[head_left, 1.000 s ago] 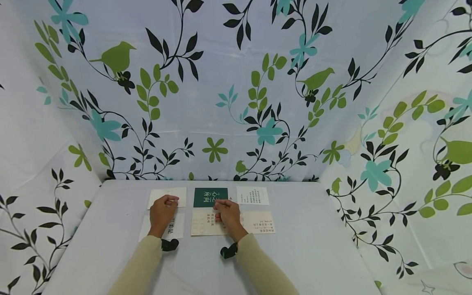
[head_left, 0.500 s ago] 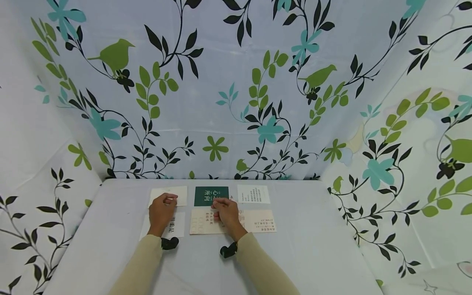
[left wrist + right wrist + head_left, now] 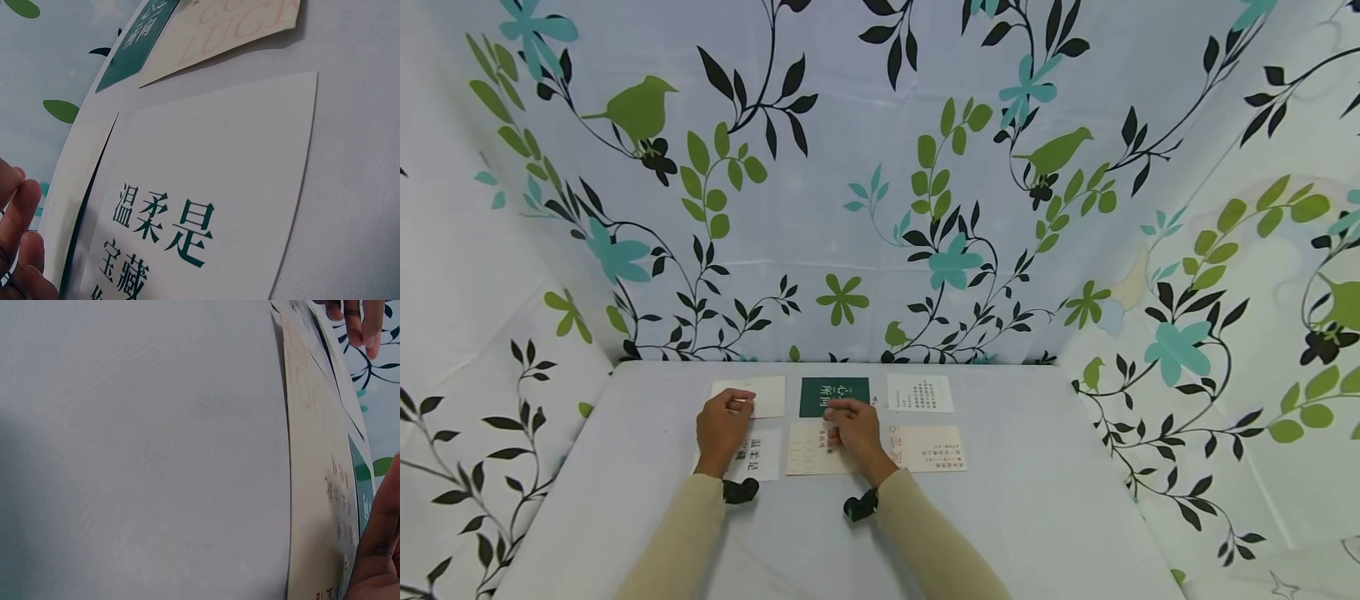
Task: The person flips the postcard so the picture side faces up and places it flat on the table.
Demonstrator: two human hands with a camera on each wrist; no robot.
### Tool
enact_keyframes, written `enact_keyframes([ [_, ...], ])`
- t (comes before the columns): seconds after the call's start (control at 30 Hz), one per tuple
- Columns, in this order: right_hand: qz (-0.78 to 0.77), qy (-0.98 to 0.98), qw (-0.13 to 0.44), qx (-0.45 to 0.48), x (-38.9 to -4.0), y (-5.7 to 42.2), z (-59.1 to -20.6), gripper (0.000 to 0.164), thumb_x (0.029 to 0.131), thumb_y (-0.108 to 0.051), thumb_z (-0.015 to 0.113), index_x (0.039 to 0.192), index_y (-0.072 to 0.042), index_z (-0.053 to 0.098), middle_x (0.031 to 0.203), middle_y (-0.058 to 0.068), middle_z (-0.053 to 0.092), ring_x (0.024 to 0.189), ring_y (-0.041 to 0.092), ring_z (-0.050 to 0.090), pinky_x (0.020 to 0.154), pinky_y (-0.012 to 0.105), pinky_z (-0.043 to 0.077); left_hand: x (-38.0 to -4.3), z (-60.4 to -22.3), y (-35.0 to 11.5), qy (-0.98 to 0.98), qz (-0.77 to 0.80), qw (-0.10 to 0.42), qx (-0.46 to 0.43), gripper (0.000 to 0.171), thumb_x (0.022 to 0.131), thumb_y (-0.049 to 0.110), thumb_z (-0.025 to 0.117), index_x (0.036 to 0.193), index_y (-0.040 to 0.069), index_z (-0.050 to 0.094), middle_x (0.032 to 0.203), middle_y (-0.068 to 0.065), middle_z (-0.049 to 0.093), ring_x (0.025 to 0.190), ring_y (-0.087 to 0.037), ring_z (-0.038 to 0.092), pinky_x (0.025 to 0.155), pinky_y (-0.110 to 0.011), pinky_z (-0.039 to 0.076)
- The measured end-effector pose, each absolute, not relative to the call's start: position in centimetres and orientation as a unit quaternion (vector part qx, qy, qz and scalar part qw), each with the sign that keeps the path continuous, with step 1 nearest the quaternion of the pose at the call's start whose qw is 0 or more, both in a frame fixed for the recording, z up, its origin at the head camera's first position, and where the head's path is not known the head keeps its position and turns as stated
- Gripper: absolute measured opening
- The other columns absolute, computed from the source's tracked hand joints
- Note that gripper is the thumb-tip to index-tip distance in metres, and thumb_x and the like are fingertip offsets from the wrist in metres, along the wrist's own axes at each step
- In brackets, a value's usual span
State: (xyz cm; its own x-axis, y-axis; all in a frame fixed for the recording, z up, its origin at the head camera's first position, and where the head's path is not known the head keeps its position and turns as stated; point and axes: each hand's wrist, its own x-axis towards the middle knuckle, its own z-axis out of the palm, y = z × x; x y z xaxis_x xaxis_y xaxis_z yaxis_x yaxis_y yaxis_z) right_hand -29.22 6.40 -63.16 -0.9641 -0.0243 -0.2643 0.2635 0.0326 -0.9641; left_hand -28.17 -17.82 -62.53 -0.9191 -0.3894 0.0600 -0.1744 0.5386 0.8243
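Observation:
My left hand (image 3: 722, 429) hovers over the left cards with loosely bent fingers and nothing seen in its grasp. Beneath it lie a cream card (image 3: 770, 398) and, nearer me, a white card (image 3: 765, 457) with dark green lettering. In the left wrist view its fingers (image 3: 20, 215) sit beside these cards. My right hand (image 3: 859, 433), also loosely bent and holding nothing visible, is above a long cream card (image 3: 928, 450) with reddish print, hiding its middle. Those fingertips overlap the lower edge of a dark green card (image 3: 816, 396) with white characters.
A white card (image 3: 919, 393) with small dark text lies at the back right of the layout. All the cards rest flat on a white-covered table (image 3: 1022, 500). Behind it hangs a patterned curtain (image 3: 820, 208) with birds and leaves. Dark bands (image 3: 741, 491) circle the wrists.
Both hands have drifted slightly left relative to the cards, baring a little more of the lower white card. The head view has shifted slightly. The cards keep their layout.

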Motion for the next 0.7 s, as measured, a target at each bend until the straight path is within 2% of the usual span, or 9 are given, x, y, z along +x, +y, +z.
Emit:
enact_keyframes([
  [0.17,-0.689,0.713,0.106,0.07,-29.4,5.9,-62.9,0.025,0.098,-0.017,0.076,0.123,-0.014,0.078,0.103,0.016,0.08,0.059,0.008,0.063,0.056,0.022,0.056,-28.1,-62.1,-18.4,-0.872,-0.445,0.12,0.166,0.02,0.102,0.019,0.066,0.117,0.009,0.077,0.101,-0.016,0.075,0.079,-0.025,0.065,0.069,-0.032,0.044],
  [0.3,-0.687,0.717,0.104,0.065,-29.5,5.5,-63.0,0.029,0.098,-0.017,0.076,0.126,-0.011,0.076,0.101,0.017,0.078,0.059,0.008,0.063,0.057,0.022,0.056,-28.1,-62.0,-18.8,-0.874,-0.439,0.124,0.167,0.02,0.102,0.018,0.066,0.117,0.009,0.076,0.103,-0.017,0.076,0.083,-0.027,0.066,0.072,-0.034,0.043],
  [0.7,-0.69,0.711,0.117,0.066,-29.5,4.3,-61.8,0.032,0.098,-0.016,0.077,0.129,-0.011,0.074,0.103,0.004,0.079,0.069,0.012,0.067,0.061,0.024,0.059,-27.8,-61.3,-20.2,-0.878,-0.428,0.13,0.169,0.022,0.098,0.015,0.071,0.119,0.009,0.075,0.108,-0.017,0.078,0.091,-0.031,0.068,0.076,-0.036,0.042],
])
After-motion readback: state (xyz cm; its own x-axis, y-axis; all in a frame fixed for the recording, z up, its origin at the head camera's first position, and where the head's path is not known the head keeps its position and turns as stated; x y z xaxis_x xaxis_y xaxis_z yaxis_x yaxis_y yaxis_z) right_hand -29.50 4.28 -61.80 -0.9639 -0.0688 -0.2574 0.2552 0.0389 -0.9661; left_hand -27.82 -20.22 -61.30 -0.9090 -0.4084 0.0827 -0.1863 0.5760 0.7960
